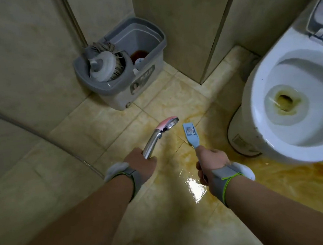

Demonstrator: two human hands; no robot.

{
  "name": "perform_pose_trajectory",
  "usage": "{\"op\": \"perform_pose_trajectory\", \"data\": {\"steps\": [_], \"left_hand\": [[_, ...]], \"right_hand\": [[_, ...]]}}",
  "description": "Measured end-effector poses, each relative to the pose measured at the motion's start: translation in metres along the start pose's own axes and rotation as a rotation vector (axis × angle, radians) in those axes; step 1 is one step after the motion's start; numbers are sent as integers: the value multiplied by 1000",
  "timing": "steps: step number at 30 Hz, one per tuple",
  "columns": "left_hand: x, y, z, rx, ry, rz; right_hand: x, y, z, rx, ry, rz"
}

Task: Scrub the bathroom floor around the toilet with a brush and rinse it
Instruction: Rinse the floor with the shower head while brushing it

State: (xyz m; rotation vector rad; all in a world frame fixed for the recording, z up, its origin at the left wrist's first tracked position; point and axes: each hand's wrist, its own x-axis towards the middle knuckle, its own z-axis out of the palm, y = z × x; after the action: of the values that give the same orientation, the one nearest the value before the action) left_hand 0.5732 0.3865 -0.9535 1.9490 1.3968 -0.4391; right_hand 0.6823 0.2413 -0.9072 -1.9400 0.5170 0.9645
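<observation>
Mop bucket (128, 73) stands left of toilet (295, 93), beyond floor (116, 125).

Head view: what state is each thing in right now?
left hand: grips shower head handle.
right hand: grips brush handle.
toilet: lid up, bowl stained.
floor: wet, yellow-brown stains by toilet.
mop bucket: holds mop head, dark water.

The shower head (159, 135) has a mirror-bright polished metal handle and a pink top that looks like smooth plastic, while the brush (191, 137) is pale blue plastic with a dull, matt face. The floor tiles (100, 125) are smooth and glazed, shining wet with a hard glare, and the toilet (263, 81) is glossy white ceramic. The mop bucket (147, 83) is matt grey plastic, and its mop (118, 68) is a rough tangle of cord.
</observation>
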Motion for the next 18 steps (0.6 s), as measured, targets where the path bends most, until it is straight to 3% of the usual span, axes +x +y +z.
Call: {"op": "perform_pose_trajectory", "data": {"steps": [8, 14, 18], "left_hand": [[104, -9, 109, -33, 0, 103], [157, -17, 153, -86, -58, 87], [176, -18, 165, -58, -10, 102]], "right_hand": [[157, 68, 37, 46, 12, -35], [233, 89, 64, 65, 10, -171], [265, 90, 85, 68, 7, -248]]}}
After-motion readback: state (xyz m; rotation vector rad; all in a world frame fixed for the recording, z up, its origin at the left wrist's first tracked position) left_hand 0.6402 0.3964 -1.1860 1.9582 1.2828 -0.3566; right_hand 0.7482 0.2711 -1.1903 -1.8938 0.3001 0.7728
